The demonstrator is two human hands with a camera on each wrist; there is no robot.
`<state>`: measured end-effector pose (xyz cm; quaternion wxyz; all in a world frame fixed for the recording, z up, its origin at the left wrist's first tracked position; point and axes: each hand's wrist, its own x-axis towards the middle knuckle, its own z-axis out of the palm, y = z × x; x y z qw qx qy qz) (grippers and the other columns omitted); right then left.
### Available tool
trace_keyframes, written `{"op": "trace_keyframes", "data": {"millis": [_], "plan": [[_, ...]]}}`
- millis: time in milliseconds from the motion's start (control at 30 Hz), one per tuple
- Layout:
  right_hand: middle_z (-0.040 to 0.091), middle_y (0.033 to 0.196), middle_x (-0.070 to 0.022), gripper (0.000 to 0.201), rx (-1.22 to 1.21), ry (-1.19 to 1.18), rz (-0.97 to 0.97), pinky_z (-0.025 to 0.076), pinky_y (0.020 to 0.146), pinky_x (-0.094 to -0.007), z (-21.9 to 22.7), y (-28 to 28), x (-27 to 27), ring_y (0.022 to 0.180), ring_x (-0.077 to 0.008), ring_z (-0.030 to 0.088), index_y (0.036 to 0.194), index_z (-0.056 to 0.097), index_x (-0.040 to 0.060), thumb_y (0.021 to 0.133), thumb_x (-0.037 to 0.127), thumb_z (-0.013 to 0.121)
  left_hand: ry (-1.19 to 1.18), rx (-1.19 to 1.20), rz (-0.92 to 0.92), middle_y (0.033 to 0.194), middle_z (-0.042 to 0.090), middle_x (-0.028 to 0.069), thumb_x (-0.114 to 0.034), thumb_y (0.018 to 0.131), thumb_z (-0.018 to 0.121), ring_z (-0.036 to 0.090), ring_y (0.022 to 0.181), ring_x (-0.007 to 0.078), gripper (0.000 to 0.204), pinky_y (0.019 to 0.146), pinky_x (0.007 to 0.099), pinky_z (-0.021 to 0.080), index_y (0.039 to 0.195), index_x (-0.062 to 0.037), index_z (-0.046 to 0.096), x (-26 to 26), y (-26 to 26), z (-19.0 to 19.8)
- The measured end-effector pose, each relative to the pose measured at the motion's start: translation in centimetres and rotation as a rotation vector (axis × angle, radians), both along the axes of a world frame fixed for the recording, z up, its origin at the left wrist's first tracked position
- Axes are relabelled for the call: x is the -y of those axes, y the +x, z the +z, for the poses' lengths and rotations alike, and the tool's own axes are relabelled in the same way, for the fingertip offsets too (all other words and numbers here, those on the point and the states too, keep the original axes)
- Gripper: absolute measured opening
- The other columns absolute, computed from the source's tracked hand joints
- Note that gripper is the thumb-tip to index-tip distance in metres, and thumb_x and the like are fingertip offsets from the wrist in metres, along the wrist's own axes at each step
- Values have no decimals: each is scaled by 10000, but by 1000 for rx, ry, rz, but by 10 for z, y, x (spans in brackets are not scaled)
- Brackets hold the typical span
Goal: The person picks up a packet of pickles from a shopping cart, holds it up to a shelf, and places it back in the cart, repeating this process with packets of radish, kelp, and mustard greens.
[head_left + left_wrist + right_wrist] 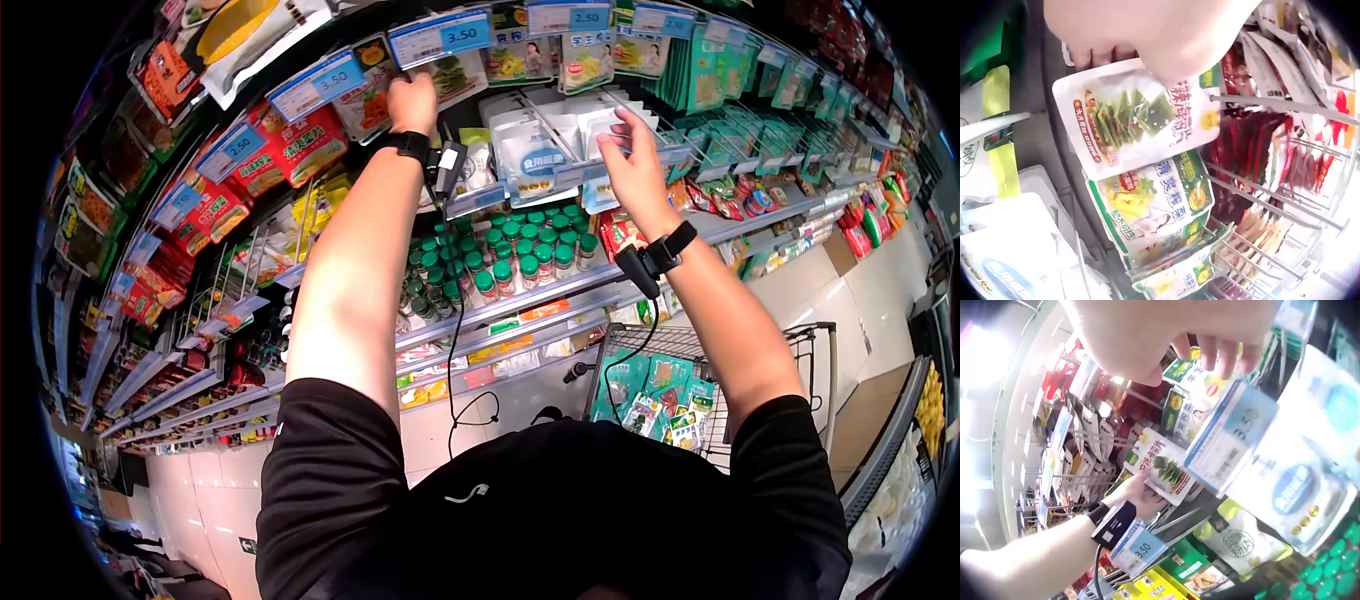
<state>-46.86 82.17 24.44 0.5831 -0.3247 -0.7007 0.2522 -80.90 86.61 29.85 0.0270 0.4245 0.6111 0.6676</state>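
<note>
My left hand [413,103] [1154,28] [1140,495] pinches the edge of a white packet [1132,122] [1167,472] with green slices pictured on it, thumb over the front and fingers curled behind. The packet is at the hanging rack, above green-and-white packets [1147,200]. Whether it is still on its hook, I cannot tell. My right hand [636,172] [1179,334] is raised with fingers loosely bent, holding nothing, in front of white packets [535,150] [1294,490] with a blue oval label.
Blue price tags [440,38] [1141,549] stick out along the rack on metal arms. Below are green-capped jars [510,245] on a shelf. A wire cart [822,375] with green packets [668,375] stands lower right. Red packets [290,140] hang at left.
</note>
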Motion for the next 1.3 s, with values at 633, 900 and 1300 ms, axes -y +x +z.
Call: {"op": "trace_keyframes", "data": {"millis": [633, 900, 1300], "plan": [[499, 1156, -103, 517, -684, -1203, -404, 380, 878, -388, -315, 298, 86, 1037, -233, 473, 1214, 465, 56, 914, 477, 443, -846, 1169, -804, 933, 551, 55, -203, 878, 523, 566, 835, 187, 183, 780, 363, 478, 999, -66, 512, 167, 373, -309], [363, 1376, -185, 726, -691, -1706, -463, 289, 1003, -505, -470, 354, 150, 1243, -322, 347, 1375, 337, 83, 876, 606, 415, -1418, 1153, -633, 1412, 289, 133, -417, 890, 455, 362, 1237, 304, 622, 991, 498, 330, 1396, -102, 277, 164, 457, -510], [516, 1265, -74, 703, -369, -2065, -274, 392, 855, -406, -634, 349, 158, 1095, -254, 492, 1328, 438, 98, 884, 635, 338, -1826, 908, -469, 1353, 330, 113, -460, 861, 475, 345, 1236, 307, 614, 931, 586, 341, 1348, -122, 315, 175, 518, -688]]}}
